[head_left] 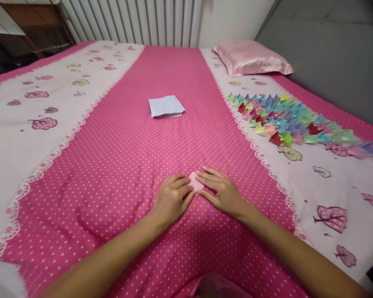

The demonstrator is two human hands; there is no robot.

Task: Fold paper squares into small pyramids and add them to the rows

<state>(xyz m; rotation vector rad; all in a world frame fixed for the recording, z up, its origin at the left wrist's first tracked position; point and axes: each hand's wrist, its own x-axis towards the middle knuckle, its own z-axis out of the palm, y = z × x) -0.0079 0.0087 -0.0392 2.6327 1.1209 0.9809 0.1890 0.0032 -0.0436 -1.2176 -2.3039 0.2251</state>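
Observation:
A small piece of folded pink paper lies on the bed between my hands. My left hand has its thumb and fingers closed on the paper's left side. On the right side, the fingers of my right hand press on the paper, with the thumb at its near edge. The fingertips cover parts of the paper, so its full folded shape is hidden. Farther off, a stack of paper sheets rests on the bed, with a pale bluish sheet on top.
Several rows of small folded paper boats in many colours stand at the right. A shiny pink pillow lies at the far right, beside a grey panel. Polka-dot bedding spreads under everything. A white radiator stands behind the bed.

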